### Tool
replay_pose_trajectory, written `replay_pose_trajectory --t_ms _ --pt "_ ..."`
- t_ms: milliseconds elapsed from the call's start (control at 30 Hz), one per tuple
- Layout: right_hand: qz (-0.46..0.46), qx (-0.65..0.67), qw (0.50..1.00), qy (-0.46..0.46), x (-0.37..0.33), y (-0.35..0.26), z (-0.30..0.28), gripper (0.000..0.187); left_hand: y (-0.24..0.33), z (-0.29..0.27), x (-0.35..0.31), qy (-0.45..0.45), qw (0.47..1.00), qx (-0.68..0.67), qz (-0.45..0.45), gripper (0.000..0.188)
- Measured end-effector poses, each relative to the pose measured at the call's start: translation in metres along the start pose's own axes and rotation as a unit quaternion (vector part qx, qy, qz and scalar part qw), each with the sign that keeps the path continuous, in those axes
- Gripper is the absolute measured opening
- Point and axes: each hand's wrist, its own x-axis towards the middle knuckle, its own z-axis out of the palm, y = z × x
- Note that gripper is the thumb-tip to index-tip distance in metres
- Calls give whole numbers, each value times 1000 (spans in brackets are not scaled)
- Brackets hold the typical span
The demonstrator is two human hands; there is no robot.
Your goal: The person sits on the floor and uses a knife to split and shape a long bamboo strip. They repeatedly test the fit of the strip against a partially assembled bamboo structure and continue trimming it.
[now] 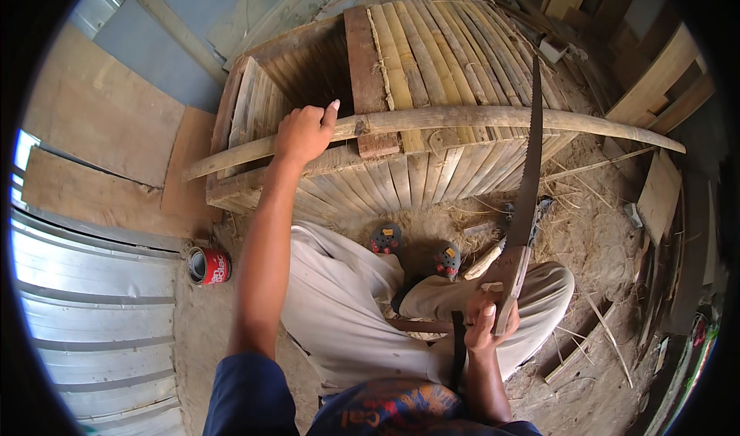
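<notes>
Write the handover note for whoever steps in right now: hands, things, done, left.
Left hand: gripping the long bamboo strip laid across the slatted bamboo frame.
Right hand: closed on the wooden handle of the saw, blade pointing up, teeth toward the strip but off it.
Nearby: red can on the ground at left.
Done: strip placed and steadied. No cut shows in it.
Left: sawing, apparently.

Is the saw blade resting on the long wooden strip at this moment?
No. The right hand holds the saw upright, blade tilted up across the bamboo box, while the left hand grips the strip.
</notes>
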Motion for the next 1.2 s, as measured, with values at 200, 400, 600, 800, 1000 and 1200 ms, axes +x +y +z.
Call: replay_pose_trajectory --t_ms 200,400,600,800,1000,1200 --pt "24 8 999 -36 5 -4 28 39 16 -2 -6 -51 999 1 -17 61" --pt "22 8 992 -126 13 -19 43 20 35 13 -19 11 1000 -16 16 62" --pt "52 40 987 -146 14 -16 47 22 34 12 -27 54 993 -46 98 46" --pt "83 41 980 -178 12 -11 43 30 54 33 -28 141 962 -160 170 14" --pt "74 4 973 -218 10 -24 49 31 62 39 -30 122 969 -123 176 24" --pt "25 -20 980 -196 -3 -30 72 22 65 38 -31 150 969 -106 164 27"
